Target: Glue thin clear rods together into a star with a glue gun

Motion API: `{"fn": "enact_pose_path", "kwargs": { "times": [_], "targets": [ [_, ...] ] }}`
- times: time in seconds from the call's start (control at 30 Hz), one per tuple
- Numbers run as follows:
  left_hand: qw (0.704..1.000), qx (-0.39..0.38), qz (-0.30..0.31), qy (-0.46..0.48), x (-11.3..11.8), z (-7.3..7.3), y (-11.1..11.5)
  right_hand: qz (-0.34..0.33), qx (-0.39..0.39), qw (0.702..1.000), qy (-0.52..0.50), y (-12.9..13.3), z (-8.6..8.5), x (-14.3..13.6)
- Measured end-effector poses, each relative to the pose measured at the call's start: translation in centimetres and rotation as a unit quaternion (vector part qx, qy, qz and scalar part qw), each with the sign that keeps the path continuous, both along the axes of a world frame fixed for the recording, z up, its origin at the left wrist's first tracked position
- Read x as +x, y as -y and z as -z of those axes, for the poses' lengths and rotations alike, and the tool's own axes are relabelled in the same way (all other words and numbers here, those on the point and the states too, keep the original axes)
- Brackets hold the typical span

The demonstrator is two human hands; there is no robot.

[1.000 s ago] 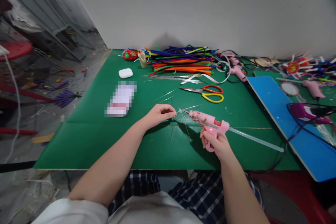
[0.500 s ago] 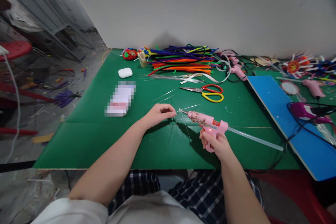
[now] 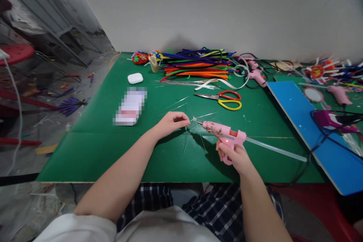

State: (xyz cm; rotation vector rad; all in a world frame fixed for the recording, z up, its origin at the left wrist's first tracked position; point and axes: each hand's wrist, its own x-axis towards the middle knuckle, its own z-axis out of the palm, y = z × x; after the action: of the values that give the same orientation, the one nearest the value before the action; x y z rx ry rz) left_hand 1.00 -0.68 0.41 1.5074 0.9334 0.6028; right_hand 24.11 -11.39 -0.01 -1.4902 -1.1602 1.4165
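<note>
My right hand (image 3: 232, 153) is wrapped round the grip of a pink hot glue gun (image 3: 218, 128), its nozzle pointing left and a clear glue stick (image 3: 276, 148) jutting from its back. At the nozzle tip is the centre of a star of thin metal wires (image 3: 202, 140), whose arms spread out over the green table. Thumb and fingers of my left hand (image 3: 177, 121) pinch one wire of that star just left of the centre. Two loose wires (image 3: 177, 103) lie beyond my left hand. Scissors (image 3: 219, 98) with one red and one yellow handle rest farther back.
Colourful pipe cleaners (image 3: 198, 64) are heaped along the wall, with more wires (image 3: 187, 83) before them. A white case (image 3: 135, 78) and a blurred-out phone (image 3: 130, 106) lie left. A blue board (image 3: 312, 128), cables and other pink glue guns (image 3: 258, 77) occupy the right.
</note>
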Motion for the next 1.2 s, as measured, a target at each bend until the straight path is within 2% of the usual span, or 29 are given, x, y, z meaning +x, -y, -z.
{"fn": "enact_pose_path", "kwargs": {
  "times": [0.23, 0.57, 0.8, 1.2],
  "targets": [
    [1.0, -0.002, 0.001, -0.001, -0.04, -0.21, 0.12, 0.022, 0.026, 0.999, -0.026, -0.07, -0.03, 0.19],
    [1.0, 0.008, 0.007, -0.006, -0.08, 0.04, 0.03, 0.003, 0.026, 1.0, -0.015, -0.07, 0.34, -0.13],
    [1.0, 0.011, 0.007, -0.009, -0.03, -0.12, 0.09, -0.012, 0.018, 1.0, -0.001, -0.24, 0.02, 0.01],
    [1.0, 0.005, 0.003, -0.005, 0.06, -0.26, 0.14, 0.031, 0.033, 0.999, -0.005, -0.42, 0.42, -0.36]
  ]
}}
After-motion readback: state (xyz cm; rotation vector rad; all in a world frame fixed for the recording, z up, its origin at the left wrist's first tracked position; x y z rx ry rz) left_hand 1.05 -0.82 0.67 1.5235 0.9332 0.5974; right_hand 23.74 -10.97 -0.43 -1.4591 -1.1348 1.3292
